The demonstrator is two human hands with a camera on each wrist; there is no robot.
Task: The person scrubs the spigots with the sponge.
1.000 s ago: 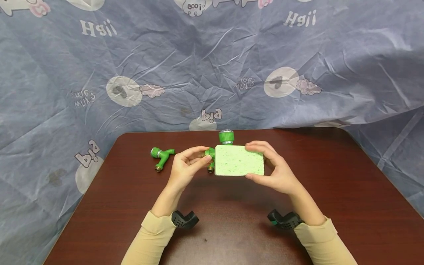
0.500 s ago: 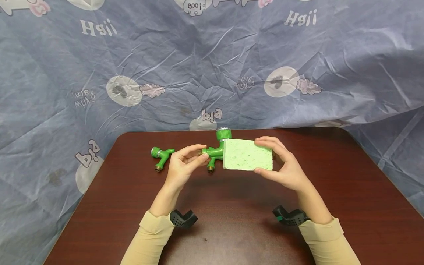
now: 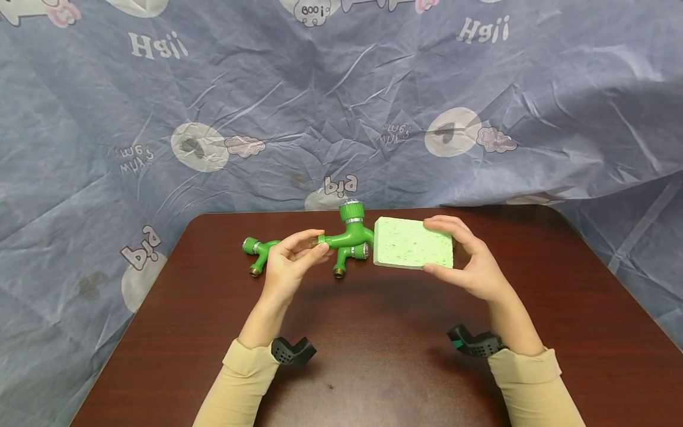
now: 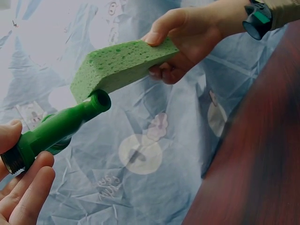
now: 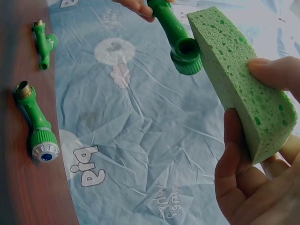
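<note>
My left hand [image 3: 288, 264] pinches a green faucet [image 3: 349, 236] by its threaded end, holding it up with the ribbed green knob on top. In my right hand [image 3: 475, 267] is a light green speckled sponge [image 3: 411, 243], gripped between thumb and fingers at its right end. The sponge's left end is at the faucet's spout. In the left wrist view the spout mouth lies against or just in front of the sponge [image 4: 117, 65]; whether they touch I cannot tell. The right wrist view has the faucet [image 5: 176, 33] beside the sponge's far end.
Two more green faucets lie on the dark wooden table [image 3: 341, 338]: one at the left [image 3: 260, 254], another [image 3: 344, 261] behind the held faucet, partly hidden. A blue printed cloth [image 3: 299, 118] hangs behind the table. Each wrist wears a black camera mount [image 3: 293, 351].
My right hand has moved the sponge right and slightly up, along the faucet toward its spout, uncovering the faucet's body. The left hand has shifted slightly left with the faucet.
</note>
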